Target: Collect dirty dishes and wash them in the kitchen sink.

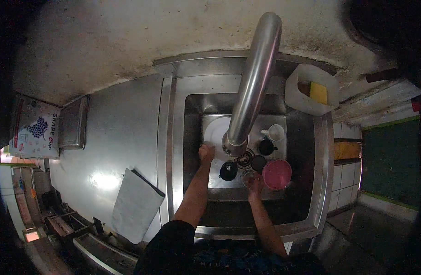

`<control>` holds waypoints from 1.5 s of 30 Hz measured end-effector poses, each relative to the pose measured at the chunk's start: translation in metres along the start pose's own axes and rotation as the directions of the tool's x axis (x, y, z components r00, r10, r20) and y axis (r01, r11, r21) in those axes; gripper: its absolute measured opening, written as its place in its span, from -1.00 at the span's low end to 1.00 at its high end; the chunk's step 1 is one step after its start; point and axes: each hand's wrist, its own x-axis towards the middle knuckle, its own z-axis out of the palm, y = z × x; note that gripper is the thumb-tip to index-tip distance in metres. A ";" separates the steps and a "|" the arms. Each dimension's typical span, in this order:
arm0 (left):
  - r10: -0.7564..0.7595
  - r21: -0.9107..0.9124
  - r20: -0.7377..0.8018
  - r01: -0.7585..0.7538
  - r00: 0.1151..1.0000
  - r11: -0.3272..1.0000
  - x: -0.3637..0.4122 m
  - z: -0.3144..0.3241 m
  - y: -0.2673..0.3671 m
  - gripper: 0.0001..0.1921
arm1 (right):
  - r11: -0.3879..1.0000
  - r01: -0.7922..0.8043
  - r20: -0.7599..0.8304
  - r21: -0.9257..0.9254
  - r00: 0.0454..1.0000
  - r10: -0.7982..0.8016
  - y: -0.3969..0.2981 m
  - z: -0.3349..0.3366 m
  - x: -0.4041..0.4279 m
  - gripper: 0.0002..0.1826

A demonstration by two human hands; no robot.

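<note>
A stainless steel sink [296, 192] lies before me with dishes in its basin. My left hand [207, 153] is at the left rim of a white plate [215, 130]; its fingers are too blurred to show a grip. With my right hand [255, 185] I hold a clear glass [248, 177] low in the basin. Right beside that hand is a pink bowl [277, 174]. One black cup [228, 171] sits between my hands. A dark round vessel [259, 163], another black cup [266, 147] and a white mug [276, 133] lie farther back, near the drain [244, 159].
A thick steel faucet [256, 79] arches over the basin, partly hiding the plate. On the back right corner stands a white plastic container [299, 99] with a yellow sponge [318, 92]. The left counter bears a folded grey cloth [138, 206], a metal tray [73, 125] and a printed box [35, 127].
</note>
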 end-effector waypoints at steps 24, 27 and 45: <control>0.027 0.334 0.123 -0.067 0.992 0.940 -0.003 0.049 0.179 -0.51 | 0.998 -0.059 -0.142 -0.029 0.988 0.054 -0.014 -0.019 0.000 -0.79; 0.319 0.495 0.322 -0.445 0.892 0.746 -0.017 0.050 0.191 -0.51 | 0.998 -0.001 -0.071 -0.066 0.997 -0.004 -0.018 -0.020 0.007 -0.81; -0.644 -0.570 0.320 0.684 0.695 0.455 -0.056 0.026 0.288 -0.50 | 0.985 0.003 0.111 -0.174 0.994 0.017 -0.108 0.058 -0.006 -0.42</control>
